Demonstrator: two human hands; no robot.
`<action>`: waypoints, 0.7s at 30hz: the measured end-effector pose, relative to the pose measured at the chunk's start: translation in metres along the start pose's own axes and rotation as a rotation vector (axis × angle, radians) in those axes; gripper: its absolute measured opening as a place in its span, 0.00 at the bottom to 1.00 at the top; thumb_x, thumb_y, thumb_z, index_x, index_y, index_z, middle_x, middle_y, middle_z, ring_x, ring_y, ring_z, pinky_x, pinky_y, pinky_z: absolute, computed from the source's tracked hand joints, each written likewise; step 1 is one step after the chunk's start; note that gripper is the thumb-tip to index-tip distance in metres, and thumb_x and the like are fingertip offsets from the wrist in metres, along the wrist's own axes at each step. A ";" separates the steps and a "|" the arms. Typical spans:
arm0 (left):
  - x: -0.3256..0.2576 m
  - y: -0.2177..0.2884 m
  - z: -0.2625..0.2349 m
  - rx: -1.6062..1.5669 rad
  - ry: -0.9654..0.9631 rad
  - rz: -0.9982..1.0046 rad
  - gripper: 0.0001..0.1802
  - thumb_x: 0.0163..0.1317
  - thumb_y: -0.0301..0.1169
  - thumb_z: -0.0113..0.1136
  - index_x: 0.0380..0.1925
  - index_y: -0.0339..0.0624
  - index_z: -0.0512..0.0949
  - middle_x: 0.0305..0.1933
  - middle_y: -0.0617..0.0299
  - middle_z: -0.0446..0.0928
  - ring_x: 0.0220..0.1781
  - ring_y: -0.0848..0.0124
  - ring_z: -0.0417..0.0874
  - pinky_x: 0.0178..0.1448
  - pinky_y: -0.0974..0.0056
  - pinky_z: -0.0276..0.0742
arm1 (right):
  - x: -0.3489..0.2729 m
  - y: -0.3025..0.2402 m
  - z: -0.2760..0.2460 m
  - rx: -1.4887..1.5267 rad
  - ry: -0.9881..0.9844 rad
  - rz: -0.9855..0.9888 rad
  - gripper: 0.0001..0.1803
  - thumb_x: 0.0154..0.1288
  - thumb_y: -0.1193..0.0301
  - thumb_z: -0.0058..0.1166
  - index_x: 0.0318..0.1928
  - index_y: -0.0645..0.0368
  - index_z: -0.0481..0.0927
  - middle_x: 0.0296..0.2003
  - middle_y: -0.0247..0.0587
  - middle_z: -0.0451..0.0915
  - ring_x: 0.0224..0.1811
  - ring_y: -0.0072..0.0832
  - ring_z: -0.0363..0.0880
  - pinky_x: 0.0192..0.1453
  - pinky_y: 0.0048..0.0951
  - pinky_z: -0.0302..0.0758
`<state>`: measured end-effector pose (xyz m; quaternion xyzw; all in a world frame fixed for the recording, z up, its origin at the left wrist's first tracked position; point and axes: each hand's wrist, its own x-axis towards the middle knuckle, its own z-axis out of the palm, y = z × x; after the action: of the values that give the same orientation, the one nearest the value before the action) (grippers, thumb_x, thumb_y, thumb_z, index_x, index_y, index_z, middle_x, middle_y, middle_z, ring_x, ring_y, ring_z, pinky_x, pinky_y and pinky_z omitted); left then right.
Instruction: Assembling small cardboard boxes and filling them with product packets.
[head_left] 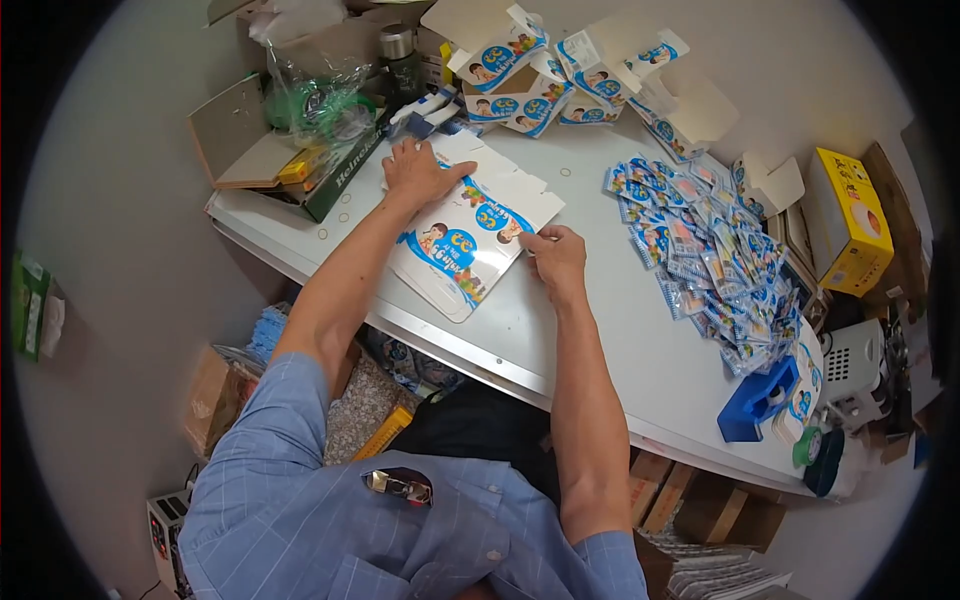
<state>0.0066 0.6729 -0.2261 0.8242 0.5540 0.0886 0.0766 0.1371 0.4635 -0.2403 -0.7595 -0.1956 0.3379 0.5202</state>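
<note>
A flat, unfolded white-and-blue printed carton lies on the white table in front of me, with at least one more flat layer showing beneath its near edge. My left hand rests on its far left part, fingers spread and thumb stretched across the white flaps. At the carton's right edge, my right hand pinches the border between thumb and curled fingers. Right of my right hand is a large heap of small blue-and-white sachets. Several folded cartons of the same print stand at the far edge, some with raised flaps.
An open green cardboard box holding plastic wrap and a yellow pack stands at far left, near a dark flask. At right are a yellow box, a blue tape dispenser and a grey perforated basket. The table's front edge runs close to me.
</note>
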 end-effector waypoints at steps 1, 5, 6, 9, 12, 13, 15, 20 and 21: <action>0.002 0.000 0.001 0.000 0.003 0.033 0.56 0.51 0.75 0.58 0.62 0.32 0.75 0.67 0.45 0.71 0.69 0.51 0.70 0.70 0.45 0.63 | 0.001 0.000 0.001 -0.010 0.002 -0.004 0.17 0.59 0.69 0.68 0.44 0.66 0.82 0.32 0.40 0.83 0.25 0.23 0.78 0.24 0.24 0.74; 0.004 0.003 0.008 -0.041 0.001 0.021 0.53 0.52 0.73 0.60 0.59 0.32 0.78 0.66 0.43 0.72 0.69 0.51 0.70 0.71 0.46 0.62 | 0.001 0.005 0.005 0.081 -0.018 -0.035 0.16 0.59 0.72 0.67 0.45 0.67 0.81 0.32 0.39 0.83 0.26 0.23 0.79 0.24 0.24 0.74; 0.006 -0.002 0.010 -0.101 0.030 0.017 0.52 0.52 0.71 0.62 0.59 0.32 0.77 0.64 0.43 0.73 0.68 0.51 0.71 0.70 0.46 0.63 | -0.003 0.006 0.009 0.132 0.011 -0.069 0.16 0.60 0.71 0.66 0.46 0.68 0.81 0.31 0.40 0.83 0.26 0.23 0.80 0.25 0.24 0.74; 0.003 0.002 0.009 -0.292 0.123 -0.016 0.50 0.52 0.67 0.66 0.60 0.32 0.76 0.61 0.42 0.76 0.65 0.51 0.74 0.68 0.48 0.67 | 0.006 0.023 0.008 0.076 0.087 -0.187 0.17 0.63 0.71 0.62 0.48 0.70 0.79 0.30 0.40 0.83 0.27 0.23 0.81 0.25 0.24 0.75; -0.009 0.005 -0.009 -0.525 0.208 -0.078 0.49 0.50 0.62 0.70 0.60 0.32 0.72 0.57 0.44 0.78 0.60 0.51 0.78 0.65 0.51 0.71 | 0.006 0.027 0.008 -0.097 0.060 -0.283 0.22 0.67 0.67 0.58 0.53 0.73 0.75 0.30 0.46 0.83 0.29 0.27 0.82 0.29 0.29 0.76; -0.013 0.003 -0.015 -0.634 0.233 -0.102 0.49 0.49 0.60 0.73 0.60 0.33 0.70 0.54 0.46 0.79 0.56 0.51 0.80 0.63 0.52 0.72 | -0.002 0.022 0.014 -0.169 0.107 -0.322 0.24 0.67 0.63 0.57 0.55 0.70 0.75 0.32 0.51 0.84 0.33 0.38 0.84 0.38 0.37 0.78; -0.022 0.005 -0.028 -0.623 0.312 -0.090 0.50 0.46 0.61 0.75 0.58 0.34 0.69 0.50 0.45 0.80 0.51 0.53 0.83 0.57 0.53 0.77 | -0.015 0.012 0.019 -0.322 0.156 -0.379 0.33 0.69 0.56 0.56 0.63 0.72 0.69 0.39 0.61 0.85 0.43 0.53 0.86 0.51 0.46 0.79; -0.037 0.009 -0.063 -0.698 0.386 -0.096 0.50 0.44 0.63 0.76 0.52 0.33 0.69 0.46 0.47 0.79 0.49 0.56 0.83 0.54 0.56 0.77 | -0.030 0.000 0.020 -0.205 0.133 -0.380 0.43 0.71 0.51 0.53 0.70 0.77 0.58 0.44 0.67 0.83 0.48 0.57 0.84 0.55 0.46 0.78; -0.038 0.009 -0.065 -0.682 0.377 -0.096 0.49 0.44 0.63 0.75 0.52 0.33 0.69 0.46 0.47 0.79 0.49 0.56 0.83 0.54 0.55 0.77 | -0.034 -0.004 0.020 -0.161 0.103 -0.367 0.46 0.72 0.49 0.52 0.71 0.77 0.55 0.48 0.70 0.81 0.51 0.58 0.83 0.58 0.46 0.77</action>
<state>-0.0149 0.6359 -0.1629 0.6941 0.5349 0.4136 0.2471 0.0987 0.4562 -0.2305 -0.7664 -0.3304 0.1816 0.5201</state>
